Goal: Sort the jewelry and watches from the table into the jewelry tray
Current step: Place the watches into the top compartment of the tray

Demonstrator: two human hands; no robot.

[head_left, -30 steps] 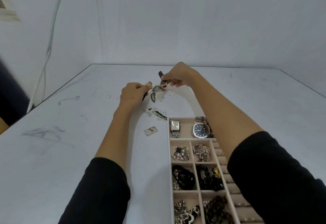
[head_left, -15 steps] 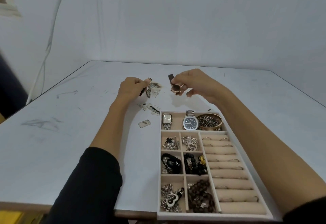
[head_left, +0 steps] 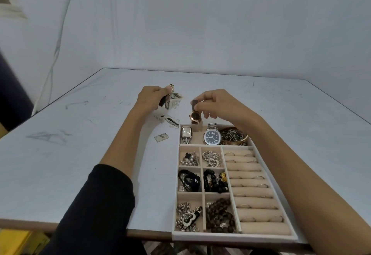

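Already, 2 watches (head_left: 212, 137) lie at the jewelry tray's (head_left: 230, 237) far end.

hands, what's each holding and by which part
The right hand pinches a rose-gold watch by its brown strap, above the hanging dial. The left hand grips a dark strap with a gold end; where exactly cannot be told.

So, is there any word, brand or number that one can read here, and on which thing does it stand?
No text is readable.
Blue watch: dial marks too small to read.
Square watch: dial blurred.
Rose-gold watch: dial dark, nothing legible.
Card: blurred pattern, no clear letters.
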